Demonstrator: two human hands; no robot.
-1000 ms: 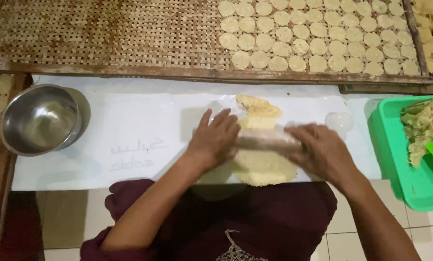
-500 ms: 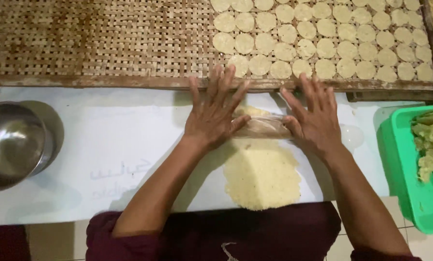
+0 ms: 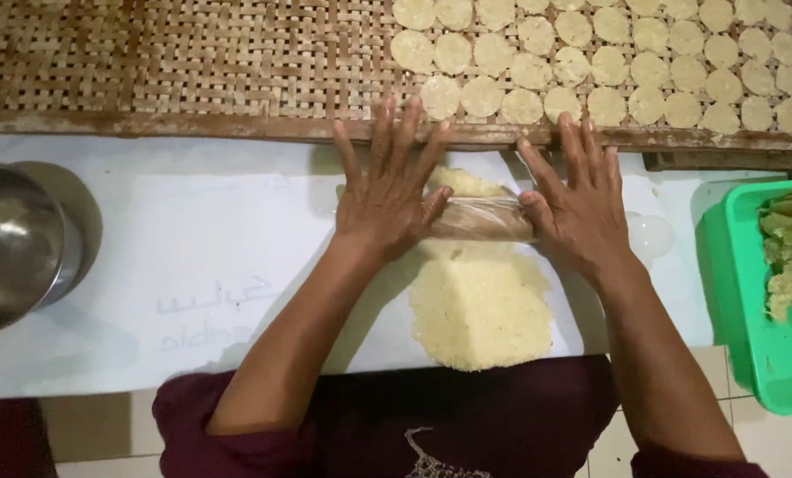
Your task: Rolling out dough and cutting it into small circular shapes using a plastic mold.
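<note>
My left hand (image 3: 387, 190) and my right hand (image 3: 577, 204) lie flat, fingers spread, on the two ends of a roller wrapped in clear plastic (image 3: 483, 219). The roller rests across the far part of a pale yellow sheet of dough (image 3: 480, 310) on a white board (image 3: 192, 257). A thicker lump of the dough (image 3: 467, 181) shows beyond the roller. The flattened part stretches towards me.
A woven bamboo tray (image 3: 192, 62) lies beyond the board and holds several round dough discs (image 3: 608, 66). A steel bowl (image 3: 11, 248) stands at the left. A green plastic tray (image 3: 750, 327) with dough scraps sits at the right, a clear round lid (image 3: 651, 237) beside it.
Both hands have pushed the roller away from me along the dough, from its middle to its far end, and the flattened sheet near me has grown longer.
</note>
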